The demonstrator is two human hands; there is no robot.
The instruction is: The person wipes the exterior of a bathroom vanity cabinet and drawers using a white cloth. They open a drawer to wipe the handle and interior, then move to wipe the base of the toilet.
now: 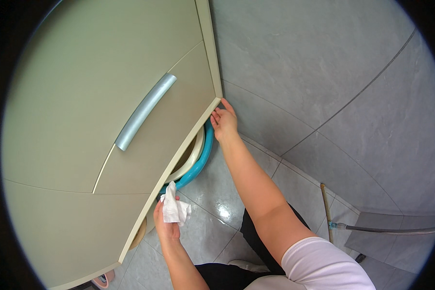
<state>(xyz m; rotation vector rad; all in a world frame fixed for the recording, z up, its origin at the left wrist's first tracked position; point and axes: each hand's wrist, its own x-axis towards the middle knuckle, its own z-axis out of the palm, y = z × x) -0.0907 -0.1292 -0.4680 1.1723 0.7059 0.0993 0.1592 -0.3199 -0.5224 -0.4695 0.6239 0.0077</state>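
A beige cabinet front [130, 174] with a curved silver handle [145, 110] fills the left of the view. My left hand [168, 221] is below its lower edge and holds a crumpled white cloth or tissue [174, 208], partly over the palm and fingers. My right hand [224, 121] touches the cabinet's corner beside the wall, its fingers spread and partly bent around the edge. Between my hands, a blue basin [199, 165] and a cream basin [193, 159] inside it stick out from under the edge, the rest hidden by the cabinet.
A grey tiled wall [311, 72] rises at the right. On the grey tiled floor [203, 210] lies a glossy reflection. A brownish pipe [326, 210] joins a grey hose [391, 230] at lower right. A pink container [105, 280] and a tan round object [139, 235] show beneath the cabinet at lower left.
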